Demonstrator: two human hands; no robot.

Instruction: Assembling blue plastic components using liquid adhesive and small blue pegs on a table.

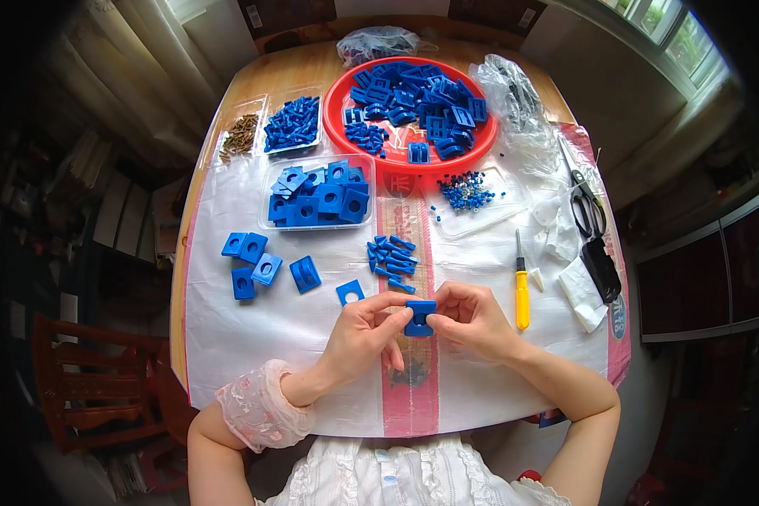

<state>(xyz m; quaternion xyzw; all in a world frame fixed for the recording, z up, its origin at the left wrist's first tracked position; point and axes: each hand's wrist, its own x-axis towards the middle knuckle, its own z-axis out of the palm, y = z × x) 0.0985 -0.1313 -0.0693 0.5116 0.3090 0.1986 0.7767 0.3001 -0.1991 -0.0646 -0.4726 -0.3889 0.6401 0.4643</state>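
Note:
Between both hands, over the near middle of the table, I hold a blue square plastic piece [420, 319]. My left hand [364, 334] pinches its left side with thumb and fingertips, and my right hand [474, 322] grips its right side the same way. Just beyond the left hand lies a flat blue square plate with a round hole [350, 292]. A blue slotted piece with curved ribs [305, 274] rests further left, near several loose blue squares [266, 268]. Past my fingers is a small heap of narrow blue plastic parts [391, 261].
A red basin [332, 126] of blue parts stands at the back. Clear trays hold blue squares [330, 198], slim blue pieces [292, 123] and brown screw-like parts [240, 137]. Tiny blue bits [466, 192] lie right of centre. Rightward are a yellow-handled screwdriver [522, 302] and black scissors [588, 211].

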